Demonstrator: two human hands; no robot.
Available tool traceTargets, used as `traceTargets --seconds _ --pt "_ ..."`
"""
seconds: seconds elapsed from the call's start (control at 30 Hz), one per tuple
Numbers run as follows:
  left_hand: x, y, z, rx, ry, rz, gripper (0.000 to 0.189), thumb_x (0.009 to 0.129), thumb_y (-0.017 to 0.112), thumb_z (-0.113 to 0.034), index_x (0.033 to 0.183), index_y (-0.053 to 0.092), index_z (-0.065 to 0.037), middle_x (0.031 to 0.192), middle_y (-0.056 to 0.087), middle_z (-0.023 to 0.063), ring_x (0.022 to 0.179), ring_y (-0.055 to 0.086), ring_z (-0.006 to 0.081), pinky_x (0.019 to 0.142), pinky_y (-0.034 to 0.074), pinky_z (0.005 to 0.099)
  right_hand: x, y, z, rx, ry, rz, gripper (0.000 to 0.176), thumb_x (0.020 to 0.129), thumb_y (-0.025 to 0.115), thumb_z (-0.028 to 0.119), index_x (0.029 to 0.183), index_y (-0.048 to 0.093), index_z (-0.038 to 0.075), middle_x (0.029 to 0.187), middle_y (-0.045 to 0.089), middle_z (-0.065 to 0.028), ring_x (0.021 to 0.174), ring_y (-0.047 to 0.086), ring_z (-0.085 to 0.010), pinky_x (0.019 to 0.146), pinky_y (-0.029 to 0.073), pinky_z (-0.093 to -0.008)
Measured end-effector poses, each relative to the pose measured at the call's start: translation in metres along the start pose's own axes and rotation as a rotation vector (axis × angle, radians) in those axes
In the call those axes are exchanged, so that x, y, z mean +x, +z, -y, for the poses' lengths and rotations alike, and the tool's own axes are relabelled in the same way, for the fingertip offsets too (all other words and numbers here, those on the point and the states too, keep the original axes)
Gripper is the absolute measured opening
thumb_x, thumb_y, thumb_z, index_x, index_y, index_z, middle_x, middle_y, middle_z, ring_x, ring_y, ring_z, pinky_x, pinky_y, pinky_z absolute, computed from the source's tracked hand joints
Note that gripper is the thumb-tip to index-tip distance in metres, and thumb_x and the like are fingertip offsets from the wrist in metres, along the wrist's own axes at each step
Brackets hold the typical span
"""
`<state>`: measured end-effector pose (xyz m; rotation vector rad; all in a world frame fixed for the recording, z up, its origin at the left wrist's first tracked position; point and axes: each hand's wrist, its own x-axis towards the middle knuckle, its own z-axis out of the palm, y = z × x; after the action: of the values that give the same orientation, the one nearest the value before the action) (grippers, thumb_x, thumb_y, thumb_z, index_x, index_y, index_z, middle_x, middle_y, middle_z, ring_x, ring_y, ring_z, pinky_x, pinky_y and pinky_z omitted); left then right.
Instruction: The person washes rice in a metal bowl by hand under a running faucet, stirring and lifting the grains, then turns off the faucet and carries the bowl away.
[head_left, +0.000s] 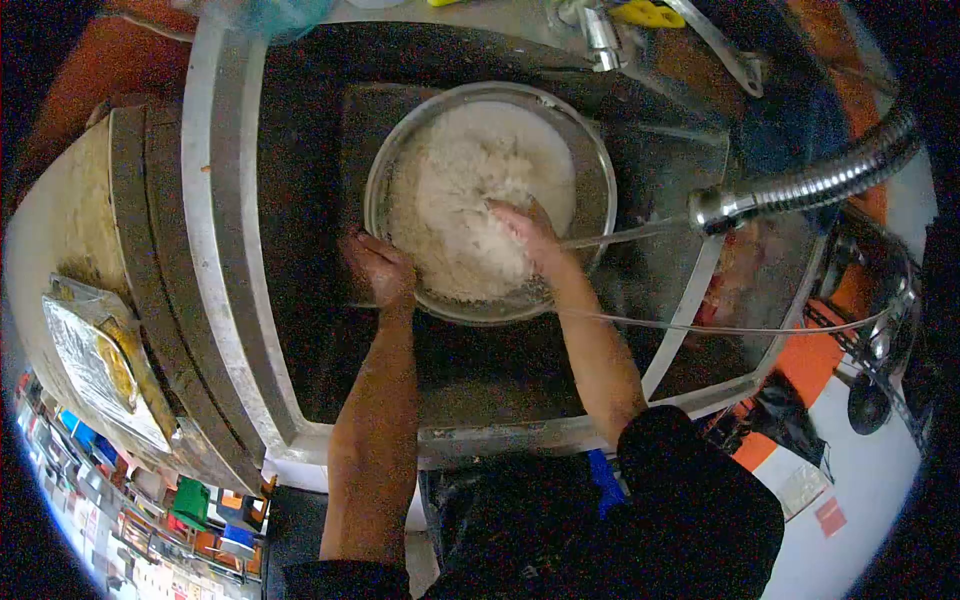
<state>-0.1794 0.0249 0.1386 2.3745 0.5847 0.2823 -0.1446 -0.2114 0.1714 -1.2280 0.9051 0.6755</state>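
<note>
A round metal bowl (610, 205) stands in a deep metal sink (225, 250), holding pale grains (430, 225) in cloudy whitish water. At the bowl's lower left rim is my left hand (382, 266), its fingers together along the outside of the rim. My right hand (528, 236) dips into the grains near the middle; its fingertips are partly hidden in the cloudy mix, and what they hold, if anything, cannot be made out. Thin streams of water run to the bowl's right side from a flexible metal hose (820, 180).
A metal faucet (602, 40) is at the top. Left of the sink, a foil-covered tray (105, 360) lies on a worn board (75, 230). Another basin section (740, 290) adjoins on the right. Colourful items (190, 502) fill the lower left.
</note>
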Motion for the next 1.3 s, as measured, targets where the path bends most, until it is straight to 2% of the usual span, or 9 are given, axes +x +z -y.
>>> traceTargets --seconds 0.23,0.4,0.5,0.77,0.87,0.97,1.07,1.17,1.3 --pt "-0.007 0.011 0.013 0.102 -0.04 -0.035 0.026 0.105 0.043 -0.012 0.114 0.057 0.009 0.105 0.058 0.0329 0.099 0.057 0.051 0.087 0.046 0.0568 0.023 0.05 0.023 -0.948 -0.675 -0.189 0.066 0.096 0.068 0.04 0.147 0.051 0.001 0.147 0.052 -0.0241 0.138 0.048 -0.0388 0.117 0.034 -0.0531" --pt "0.002 -0.009 -0.016 0.03 -0.038 0.015 0.025 0.106 0.042 -0.011 0.114 0.056 0.008 0.105 0.058 0.0322 0.099 0.057 0.0497 0.088 0.046 0.0553 0.029 0.116 0.001 -1.334 -1.114 -0.49 0.072 0.093 0.069 0.043 0.153 0.047 0.009 0.17 0.023 -0.0158 0.154 0.019 -0.0459 0.121 0.016 -0.067" --pt "0.003 -0.005 -0.007 0.006 0.013 0.024 0.025 0.105 0.041 -0.01 0.115 0.055 0.008 0.105 0.058 0.0319 0.098 0.057 0.0492 0.088 0.046 0.0539 -0.008 0.078 -0.03 -1.519 -1.134 -0.196 0.082 0.089 0.068 0.056 0.154 0.046 0.01 0.171 0.024 -0.0105 0.155 0.015 -0.0467 0.119 0.016 -0.07" --pt "-0.011 0.0 0.003 0.038 -0.124 0.132 0.028 0.106 0.041 -0.013 0.119 0.053 0.009 0.108 0.058 0.0309 0.099 0.057 0.0482 0.09 0.045 0.054 0.044 0.066 -0.044 -1.748 -0.204 -0.067 0.078 0.084 0.059 0.073 0.137 0.067 0.017 0.161 0.038 -0.0217 0.15 0.028 -0.0475 0.117 0.025 -0.0685" --pt "-0.006 0.015 0.015 -0.028 0.198 -0.167 0.029 0.106 0.041 -0.014 0.119 0.053 0.01 0.107 0.058 0.0312 0.098 0.056 0.0496 0.089 0.045 0.0556 0.031 0.041 -0.08 -1.778 -0.583 0.062 0.076 0.082 0.06 0.074 0.126 0.074 0.013 0.155 0.044 -0.0242 0.145 0.038 -0.0477 0.115 0.028 -0.069" --pt "-0.004 0.003 0.004 -0.026 -0.037 0.028 0.03 0.107 0.04 -0.015 0.116 0.053 0.01 0.107 0.057 0.033 0.098 0.055 0.0515 0.087 0.044 0.0569 -0.001 0.02 -0.061 -1.6 -0.623 0.143 0.062 0.088 0.06 0.063 0.116 0.076 0.011 0.146 0.055 -0.0245 0.136 0.049 -0.0459 0.108 0.039 -0.0664" --pt "-0.008 0.001 0.003 0.052 -0.109 0.071 0.031 0.107 0.039 -0.016 0.115 0.053 0.01 0.108 0.057 0.0343 0.099 0.055 0.0529 0.087 0.043 0.0577 0.021 0.046 -0.02 -1.564 -0.139 0.125 0.053 0.091 0.059 0.056 0.113 0.076 0.01 0.132 0.065 -0.023 0.123 0.06 -0.0424 0.102 0.048 -0.0586" --pt "-0.002 0.002 0.006 -0.017 -0.03 0.062 0.031 0.107 0.04 -0.016 0.114 0.054 0.01 0.108 0.057 0.0347 0.1 0.055 0.0535 0.087 0.043 0.0576 0.079 0.041 -0.08 -1.631 -0.332 -0.024 0.048 0.092 0.06 0.049 0.112 0.074 0.007 0.113 0.072 -0.0215 0.105 0.069 -0.0403 0.094 0.054 -0.0531" --pt "-0.008 0.007 0.011 0.115 -0.028 -0.017 0.027 0.105 0.04 -0.013 0.116 0.053 0.009 0.108 0.058 0.0332 0.099 0.056 0.0523 0.088 0.044 0.0568 0.023 0.046 -0.018 -1.541 -0.613 0.024 0.032 0.094 0.061 0.033 0.106 0.071 0.006 0.099 0.073 -0.0215 0.094 0.07 -0.0417 0.086 0.056 -0.053"
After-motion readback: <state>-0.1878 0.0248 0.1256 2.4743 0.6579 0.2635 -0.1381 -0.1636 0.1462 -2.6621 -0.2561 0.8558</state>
